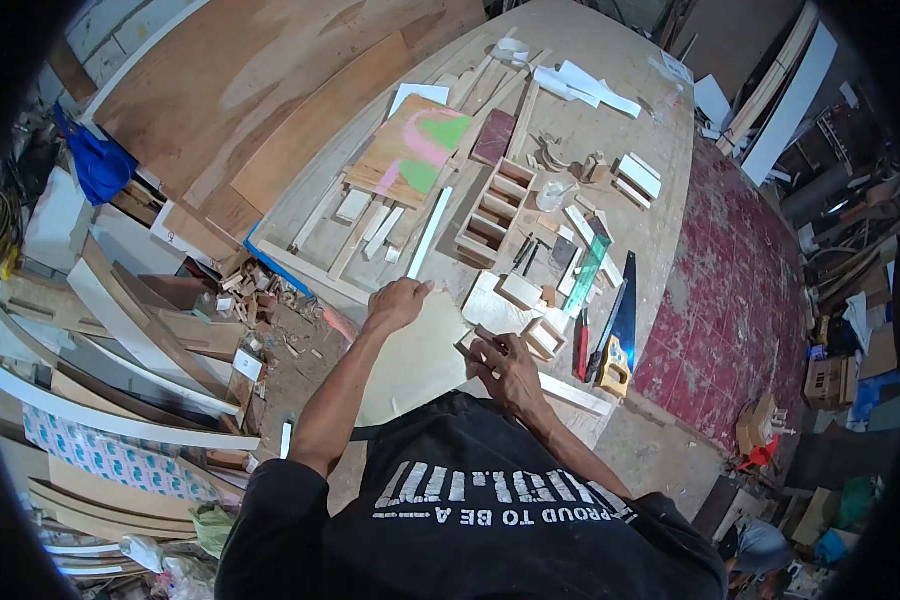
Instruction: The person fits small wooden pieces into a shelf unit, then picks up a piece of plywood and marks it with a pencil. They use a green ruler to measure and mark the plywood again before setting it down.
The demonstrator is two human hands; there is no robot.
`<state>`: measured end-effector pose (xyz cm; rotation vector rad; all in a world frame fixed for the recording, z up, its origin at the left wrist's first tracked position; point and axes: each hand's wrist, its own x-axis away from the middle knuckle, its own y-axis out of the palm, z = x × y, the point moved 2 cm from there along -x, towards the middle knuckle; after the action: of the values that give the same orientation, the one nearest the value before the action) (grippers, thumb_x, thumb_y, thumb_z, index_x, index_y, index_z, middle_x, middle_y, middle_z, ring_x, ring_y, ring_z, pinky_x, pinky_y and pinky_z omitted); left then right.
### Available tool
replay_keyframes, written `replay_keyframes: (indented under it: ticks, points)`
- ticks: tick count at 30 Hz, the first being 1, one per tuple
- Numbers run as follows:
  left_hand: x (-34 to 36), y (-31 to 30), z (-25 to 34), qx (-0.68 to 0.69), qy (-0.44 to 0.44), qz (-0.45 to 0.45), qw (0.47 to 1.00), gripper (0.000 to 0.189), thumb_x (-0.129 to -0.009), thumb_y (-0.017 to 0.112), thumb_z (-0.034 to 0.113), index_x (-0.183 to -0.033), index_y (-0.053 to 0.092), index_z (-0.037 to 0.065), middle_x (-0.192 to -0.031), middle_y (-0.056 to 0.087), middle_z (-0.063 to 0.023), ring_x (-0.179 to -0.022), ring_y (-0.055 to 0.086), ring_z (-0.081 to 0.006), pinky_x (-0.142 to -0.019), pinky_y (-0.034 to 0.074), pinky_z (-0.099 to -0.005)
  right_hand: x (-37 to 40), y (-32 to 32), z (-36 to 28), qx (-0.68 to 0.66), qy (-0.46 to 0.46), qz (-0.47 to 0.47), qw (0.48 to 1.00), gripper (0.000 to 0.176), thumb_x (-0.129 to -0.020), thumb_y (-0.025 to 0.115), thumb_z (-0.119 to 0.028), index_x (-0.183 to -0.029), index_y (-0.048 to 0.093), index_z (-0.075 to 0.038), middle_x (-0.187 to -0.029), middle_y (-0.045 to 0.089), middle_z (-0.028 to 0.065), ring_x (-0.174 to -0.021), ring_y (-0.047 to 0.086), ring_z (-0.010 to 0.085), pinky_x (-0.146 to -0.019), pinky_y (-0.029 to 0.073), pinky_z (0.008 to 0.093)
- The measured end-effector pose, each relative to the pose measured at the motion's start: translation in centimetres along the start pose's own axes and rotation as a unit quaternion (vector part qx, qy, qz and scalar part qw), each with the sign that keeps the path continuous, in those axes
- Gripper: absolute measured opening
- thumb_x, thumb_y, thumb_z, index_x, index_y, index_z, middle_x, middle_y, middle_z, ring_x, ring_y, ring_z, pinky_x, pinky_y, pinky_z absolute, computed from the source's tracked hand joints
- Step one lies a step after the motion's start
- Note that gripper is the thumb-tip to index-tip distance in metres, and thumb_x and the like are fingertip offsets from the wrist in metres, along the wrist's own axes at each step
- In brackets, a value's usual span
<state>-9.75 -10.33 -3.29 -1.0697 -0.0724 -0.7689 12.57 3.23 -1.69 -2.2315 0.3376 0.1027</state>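
Note:
A thin cream-coloured board (410,350) stands or leans in front of my body, its lower part against my dark shirt. My left hand (400,303) is closed over its upper left edge, fingers partly hidden. At the board's right edge, my right hand (508,368) has its fingers bent around a small brown block (489,335), perhaps a sanding block. Just beyond that hand lie a small open wooden box frame (545,338) and a pale block (520,291). A white strip (431,232) lies on the table past my left hand.
On the workbench (590,140) are a divided wooden tray (496,210), a painted board (411,148), a green transparent ruler (586,275), a handsaw (620,340) with a yellow handle and red-handled pliers (581,345). Curved offcuts (160,330) crowd the left side.

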Motion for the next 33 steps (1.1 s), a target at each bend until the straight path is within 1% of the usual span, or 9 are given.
replay_keyframes:
  ticks: [9, 13, 15, 17, 19, 26, 29, 32, 33]
  points:
    - [2.7, 1.9, 1.6, -0.028, 0.009, 0.015, 0.999, 0.049, -0.101, 0.041, 0.042, -0.099, 0.071, 0.003, -0.104, 0.069, -0.0243, -0.103, 0.065, -0.0423, -0.091, 0.047, -0.0533, -3.0, 1.9, 0.1, -0.010, 0.024, 0.062, 0.998, 0.032, -0.086, 0.071, -0.019, -0.116, 0.068, -0.011, -0.095, 0.058, 0.0184, -0.091, 0.058, 0.0353, -0.079, 0.049, 0.0440]
    - [2.9, 2.8, 1.0, -0.030, 0.003, 0.017, 0.999, 0.049, -0.101, 0.041, 0.041, -0.097, 0.071, 0.003, -0.103, 0.069, -0.0254, -0.100, 0.065, -0.0419, -0.090, 0.048, -0.0524, 3.0, 1.6, 2.0, -0.054, 0.065, -0.070, 0.994, 0.033, -0.086, 0.071, -0.023, -0.116, 0.067, -0.012, -0.097, 0.055, 0.0181, -0.092, 0.056, 0.0366, -0.082, 0.049, 0.0451]
    - [3.1, 3.1, 1.3, -0.024, 0.008, 0.047, 0.999, 0.047, -0.101, 0.042, 0.040, -0.096, 0.072, 0.004, -0.100, 0.069, -0.0248, -0.099, 0.066, -0.0418, -0.090, 0.048, -0.0516, 1.0, 1.5, 1.5, -0.068, 0.016, 0.024, 0.997, 0.031, -0.086, 0.069, -0.019, -0.116, 0.066, -0.011, -0.094, 0.054, 0.0181, -0.089, 0.055, 0.0363, -0.080, 0.049, 0.0450]
    - [3.6, 2.2, 2.6, -0.054, 0.002, 0.001, 0.999, 0.047, -0.101, 0.043, 0.040, -0.095, 0.072, 0.004, -0.098, 0.070, -0.0244, -0.099, 0.066, -0.0418, -0.090, 0.048, -0.0513, -3.4, 2.0, 1.5, -0.021, 0.031, 0.022, 0.999, 0.027, -0.088, 0.067, -0.018, -0.113, 0.065, -0.010, -0.094, 0.054, 0.0196, -0.087, 0.054, 0.0373, -0.079, 0.048, 0.0465]
    - [3.8, 2.3, 2.5, -0.052, 0.002, 0.009, 0.999, 0.048, -0.101, 0.043, 0.040, -0.093, 0.072, 0.002, -0.097, 0.070, -0.0249, -0.098, 0.066, -0.0419, -0.089, 0.048, -0.0517, -6.3, 2.2, 0.7, -0.061, 0.027, 0.062, 0.996, 0.023, -0.089, 0.066, -0.018, -0.110, 0.065, -0.008, -0.093, 0.054, 0.0207, -0.087, 0.053, 0.0381, -0.076, 0.047, 0.0476]
    - [4.2, 2.1, 1.5, -0.046, -0.018, 0.020, 0.999, 0.050, -0.102, 0.039, 0.042, -0.099, 0.071, 0.004, -0.103, 0.069, -0.0238, -0.103, 0.064, -0.0414, -0.092, 0.047, -0.0528, 0.7, 2.2, 1.6, -0.080, 0.014, -0.020, 0.996, 0.025, -0.088, 0.068, -0.018, -0.111, 0.065, -0.010, -0.086, 0.054, 0.0176, -0.084, 0.054, 0.0358, -0.075, 0.046, 0.0464]
    - [4.1, 2.2, 2.2, -0.053, -0.020, 0.002, 0.998, 0.049, -0.102, 0.040, 0.041, -0.100, 0.071, 0.004, -0.106, 0.069, -0.0238, -0.106, 0.064, -0.0409, -0.094, 0.046, -0.0522, -5.8, 2.4, 0.8, -0.049, 0.032, 0.029, 0.998, 0.022, -0.087, 0.067, -0.017, -0.108, 0.065, -0.008, -0.090, 0.055, 0.0188, -0.086, 0.054, 0.0375, -0.075, 0.046, 0.0472]
    - [4.0, 2.2, 1.7, -0.061, -0.014, 0.004, 0.998, 0.048, -0.101, 0.040, 0.041, -0.101, 0.071, 0.004, -0.106, 0.069, -0.0238, -0.106, 0.064, -0.0409, -0.094, 0.046, -0.0520, -5.6, 2.4, 0.0, -0.031, 0.023, 0.062, 0.997, 0.021, -0.087, 0.066, -0.018, -0.106, 0.065, -0.008, -0.091, 0.055, 0.0198, -0.086, 0.054, 0.0385, -0.076, 0.046, 0.0479]
    - [3.8, 2.4, 1.5, -0.057, -0.009, 0.012, 0.998, 0.048, -0.101, 0.041, 0.041, -0.101, 0.071, 0.004, -0.106, 0.069, -0.0237, -0.106, 0.064, -0.0409, -0.094, 0.046, -0.0520, -3.4, 2.4, 0.4, -0.035, 0.030, 0.028, 0.999, 0.021, -0.088, 0.066, -0.018, -0.107, 0.065, -0.009, -0.091, 0.054, 0.0201, -0.088, 0.054, 0.0390, -0.076, 0.046, 0.0478]
